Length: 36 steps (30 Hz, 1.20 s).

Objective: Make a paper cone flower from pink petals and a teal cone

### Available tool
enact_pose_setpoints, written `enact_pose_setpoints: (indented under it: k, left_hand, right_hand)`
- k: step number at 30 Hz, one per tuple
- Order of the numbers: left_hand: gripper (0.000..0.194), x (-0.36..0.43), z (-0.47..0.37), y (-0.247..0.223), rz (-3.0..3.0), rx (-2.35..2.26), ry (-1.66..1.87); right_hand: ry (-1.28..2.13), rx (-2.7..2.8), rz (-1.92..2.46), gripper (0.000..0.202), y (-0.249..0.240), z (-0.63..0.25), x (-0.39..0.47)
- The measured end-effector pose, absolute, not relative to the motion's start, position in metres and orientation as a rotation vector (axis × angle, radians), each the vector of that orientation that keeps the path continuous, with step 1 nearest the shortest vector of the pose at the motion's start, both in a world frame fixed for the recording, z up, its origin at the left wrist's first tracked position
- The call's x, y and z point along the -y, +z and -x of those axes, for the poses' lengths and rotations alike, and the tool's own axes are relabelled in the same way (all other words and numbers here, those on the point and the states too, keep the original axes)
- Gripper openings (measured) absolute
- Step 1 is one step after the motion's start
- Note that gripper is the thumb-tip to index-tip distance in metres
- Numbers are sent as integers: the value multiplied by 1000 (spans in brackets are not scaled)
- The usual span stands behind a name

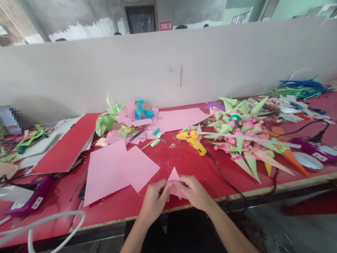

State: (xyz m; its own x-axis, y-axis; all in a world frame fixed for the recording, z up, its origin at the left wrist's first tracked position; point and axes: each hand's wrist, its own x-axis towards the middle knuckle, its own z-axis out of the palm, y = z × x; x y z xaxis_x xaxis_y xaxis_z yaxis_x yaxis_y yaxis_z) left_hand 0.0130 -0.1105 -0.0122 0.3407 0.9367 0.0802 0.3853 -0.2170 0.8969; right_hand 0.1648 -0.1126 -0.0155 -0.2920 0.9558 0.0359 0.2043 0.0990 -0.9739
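Note:
A small piece of pink paper (174,176) with a pointed top is pinched between my two hands at the table's front edge. My left hand (156,194) grips its left side, fingers closed. On the right side, my right hand (194,189) closes on it with the thumb pressed against the paper. My fingers cover its middle, so its folds cannot be fully made out. Left of my hands lie a large pink sheet (106,171) and a smaller pink sheet (141,167), partly overlapping. A yellow glue gun (191,139) with a long clear glue stick rests beyond my right hand.
A heap of green and pink paper cones (242,128) covers the right side. Pink and green scraps (135,115) lie at the back. Purple power strips (34,196) sit at both sides, with cords. A white tube (56,215) loops at front left. A pale partition (122,71) stands behind.

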Motion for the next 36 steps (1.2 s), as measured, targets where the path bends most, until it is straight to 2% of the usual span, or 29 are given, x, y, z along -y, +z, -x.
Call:
enact_pose_setpoints:
  k: [10, 18, 24, 36]
  left_hand:
    - [35, 111, -12, -12, -1743, -1219, 923]
    - [28, 110, -11, -15, -1543, -1306, 1070]
    - [35, 111, -12, -13, -1703, -1226, 904]
    - [46, 113, -12, -12, -1717, -1254, 916]
  right_hand:
    - [1221, 1595, 1207, 38, -10, -163, 112]
    - [1277, 1514, 1158, 29, -17, -163, 109]
    - [1261, 1507, 1142, 27, -15, -165, 110]
    - [1214, 1575, 1124, 32, -13, -163, 111]
